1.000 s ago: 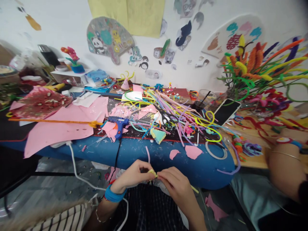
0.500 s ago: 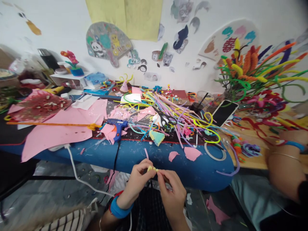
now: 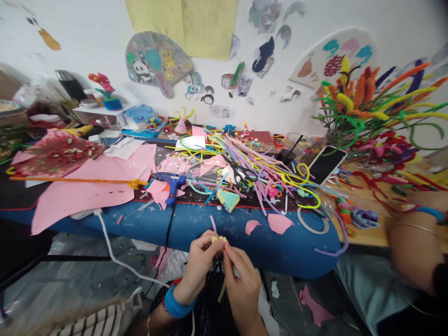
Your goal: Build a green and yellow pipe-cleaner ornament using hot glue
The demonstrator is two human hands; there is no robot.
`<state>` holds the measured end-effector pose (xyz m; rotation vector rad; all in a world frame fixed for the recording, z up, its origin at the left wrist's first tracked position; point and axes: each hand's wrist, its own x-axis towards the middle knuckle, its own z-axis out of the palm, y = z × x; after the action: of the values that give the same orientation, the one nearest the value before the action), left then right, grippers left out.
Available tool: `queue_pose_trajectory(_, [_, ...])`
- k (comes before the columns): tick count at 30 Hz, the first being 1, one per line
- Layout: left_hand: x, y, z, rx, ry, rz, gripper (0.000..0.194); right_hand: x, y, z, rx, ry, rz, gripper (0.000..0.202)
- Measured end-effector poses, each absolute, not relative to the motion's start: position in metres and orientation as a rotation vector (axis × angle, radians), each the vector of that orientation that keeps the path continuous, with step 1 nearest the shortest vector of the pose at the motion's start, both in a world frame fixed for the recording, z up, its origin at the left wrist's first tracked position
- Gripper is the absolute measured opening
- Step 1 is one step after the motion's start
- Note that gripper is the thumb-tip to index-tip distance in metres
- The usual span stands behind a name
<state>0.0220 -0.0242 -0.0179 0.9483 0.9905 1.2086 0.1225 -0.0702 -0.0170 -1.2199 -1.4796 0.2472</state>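
blue-edged and littered with craft scraps, the bench (image 3: 196,219) lies ahead; at its near edge, your left hand (image 3: 196,263) and right hand (image 3: 244,282) pinch a pale-yellow pipe-cleaner piece (image 3: 220,239). you're likely shaping it; the next move calls for light, precise fingertips.

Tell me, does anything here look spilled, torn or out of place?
Yes. The oddest bit is a ragged pink scrap on the floor at right, seemingly dropped. White flecks also dot the blue table cover, and a purple stem curls over its right end.
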Motion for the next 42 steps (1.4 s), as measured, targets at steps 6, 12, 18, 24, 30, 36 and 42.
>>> queue_pose_trajectory(6, [0.023, -0.023, -0.025, 0.912, 1.007, 1.232, 0.03, 0.122, -0.069, -0.022, -1.259, -1.514, 0.271, 0.032])
queue_pose_trajectory(12, [0.024, -0.021, -0.022, 0.923, 0.952, 1.144, 0.027, 0.127, -0.064, -0.018, -1.288, -1.369, 0.372, 0.025])
queue_pose_trajectory(18, [0.018, -0.018, -0.015, 0.972, 0.923, 1.07, 0.025, 0.131, -0.063, -0.019, -1.33, -1.369, 0.362, 0.018])
queue_pose_trajectory(24, [0.015, -0.017, -0.014, 0.984, 0.955, 1.103, 0.032, 0.133, -0.063, -0.015, -1.399, -1.36, 0.43, 0.008])
queue_pose_trajectory(30, [0.016, -0.017, -0.016, 1.039, 0.984, 1.085, 0.037, 0.134, -0.062, -0.012, -1.381, -1.497, 0.33, 0.008])
queue_pose_trajectory(36, [0.005, -0.012, -0.013, 1.219, 0.991, 0.988, 0.035, 0.148, -0.061, -0.008, -1.274, -1.723, 0.357, 0.014])
queue_pose_trajectory(42, [-0.011, -0.003, -0.004, 1.456, 0.868, 0.763, 0.026, 0.172, -0.061, 0.003, -1.209, -2.056, 0.202, 0.011])
